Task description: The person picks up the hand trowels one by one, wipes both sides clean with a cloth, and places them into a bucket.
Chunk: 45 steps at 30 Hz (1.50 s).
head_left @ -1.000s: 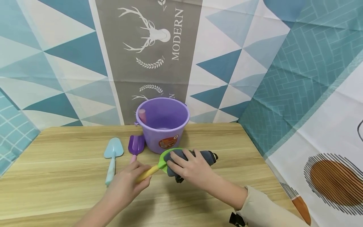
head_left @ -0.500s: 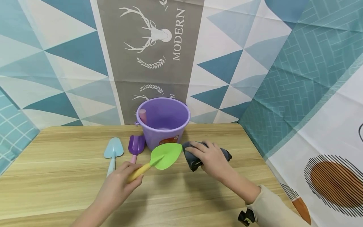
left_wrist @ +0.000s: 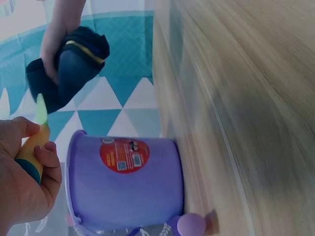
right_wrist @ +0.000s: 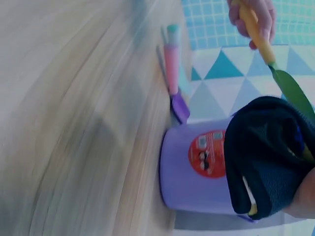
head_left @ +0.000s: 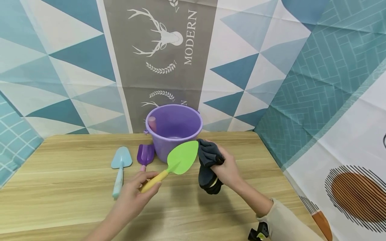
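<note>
My left hand (head_left: 135, 192) grips the yellow handle of a toy shovel (head_left: 182, 157). Its green leaf-shaped blade points up and right, raised in front of the bucket. A bunched dark navy cloth (head_left: 207, 154) with a yellow strip hangs from my right hand (head_left: 228, 170), whose fingers are partly hidden by the folds. The blade tip lies right beside the cloth; whether they touch I cannot tell. In the left wrist view, the cloth (left_wrist: 74, 69) is held off the table beyond the shovel's edge-on blade (left_wrist: 41, 110).
Behind the shovel stands a purple bucket (head_left: 161, 149) with a pink handle (head_left: 152, 124) inside. To its left, a purple toy shovel (head_left: 145, 154) and a light blue one (head_left: 121, 159) lie on the wooden table (head_left: 66, 180). Patterned cloth walls (head_left: 156, 77) border the table.
The cloth was against the green blade, then moved right, away from it. Now it is back by the blade tip, turned and hanging down. The blade has risen and tilted upward.
</note>
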Each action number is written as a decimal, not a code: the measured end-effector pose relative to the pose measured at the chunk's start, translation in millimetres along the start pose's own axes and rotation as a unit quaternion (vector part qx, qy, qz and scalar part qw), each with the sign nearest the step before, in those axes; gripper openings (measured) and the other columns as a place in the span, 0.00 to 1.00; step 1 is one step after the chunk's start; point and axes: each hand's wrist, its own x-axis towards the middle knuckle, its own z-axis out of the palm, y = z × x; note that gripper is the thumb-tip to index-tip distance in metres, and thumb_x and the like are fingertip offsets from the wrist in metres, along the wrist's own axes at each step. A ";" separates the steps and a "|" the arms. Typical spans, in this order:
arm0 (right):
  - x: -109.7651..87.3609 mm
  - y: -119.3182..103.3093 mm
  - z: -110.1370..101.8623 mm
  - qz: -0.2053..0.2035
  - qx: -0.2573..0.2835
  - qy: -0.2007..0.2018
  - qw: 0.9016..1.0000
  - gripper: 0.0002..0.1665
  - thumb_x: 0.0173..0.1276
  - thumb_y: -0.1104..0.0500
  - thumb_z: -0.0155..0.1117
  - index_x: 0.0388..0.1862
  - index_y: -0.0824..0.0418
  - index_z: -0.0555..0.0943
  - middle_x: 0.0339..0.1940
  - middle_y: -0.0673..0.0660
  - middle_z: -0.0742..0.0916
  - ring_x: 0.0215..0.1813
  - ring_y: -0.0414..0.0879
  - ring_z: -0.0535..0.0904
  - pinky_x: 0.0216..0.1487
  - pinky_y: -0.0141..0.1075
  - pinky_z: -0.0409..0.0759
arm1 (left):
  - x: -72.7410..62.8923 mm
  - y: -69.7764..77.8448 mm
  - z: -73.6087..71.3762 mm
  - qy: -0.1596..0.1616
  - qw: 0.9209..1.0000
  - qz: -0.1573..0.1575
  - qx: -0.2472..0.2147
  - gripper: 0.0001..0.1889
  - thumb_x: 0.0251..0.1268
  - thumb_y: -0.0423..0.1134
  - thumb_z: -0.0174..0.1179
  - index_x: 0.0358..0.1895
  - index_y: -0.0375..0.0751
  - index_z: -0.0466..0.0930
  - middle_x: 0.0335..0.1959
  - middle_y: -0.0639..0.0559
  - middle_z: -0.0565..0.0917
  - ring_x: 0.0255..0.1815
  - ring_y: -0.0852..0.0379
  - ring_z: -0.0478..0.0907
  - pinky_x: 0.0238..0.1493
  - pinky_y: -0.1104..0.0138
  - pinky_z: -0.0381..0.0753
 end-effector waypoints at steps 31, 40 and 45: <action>-9.6 -12.9 20.3 -0.150 0.041 0.128 0.980 0.30 0.54 0.79 0.60 0.57 0.64 0.76 0.50 0.63 0.84 0.53 0.37 0.79 0.54 0.28 0.77 | 4.2 16.9 15.9 -0.003 0.998 -0.014 -0.059 0.10 0.55 0.31 0.65 0.41 0.45 0.83 0.23 0.60 0.78 0.22 0.70 0.68 0.28 0.76 0.74; -21.0 -13.1 34.1 -0.235 -0.029 0.079 0.968 0.31 0.51 0.73 0.67 0.57 0.60 0.77 0.53 0.60 0.83 0.55 0.48 0.79 0.57 0.31 0.75 | 8.1 19.6 13.4 0.014 0.997 -0.034 -0.068 0.09 0.57 0.30 0.63 0.41 0.41 0.83 0.32 0.53 0.84 0.27 0.69 0.73 0.24 0.72 0.76; -18.0 -11.0 27.8 -0.226 0.009 0.061 0.972 0.33 0.52 0.76 0.64 0.59 0.62 0.75 0.55 0.63 0.81 0.58 0.44 0.77 0.58 0.32 0.75 | 7.6 18.2 9.8 0.019 0.997 -0.026 -0.064 0.10 0.57 0.30 0.63 0.42 0.43 0.83 0.29 0.54 0.84 0.25 0.68 0.73 0.39 0.78 0.76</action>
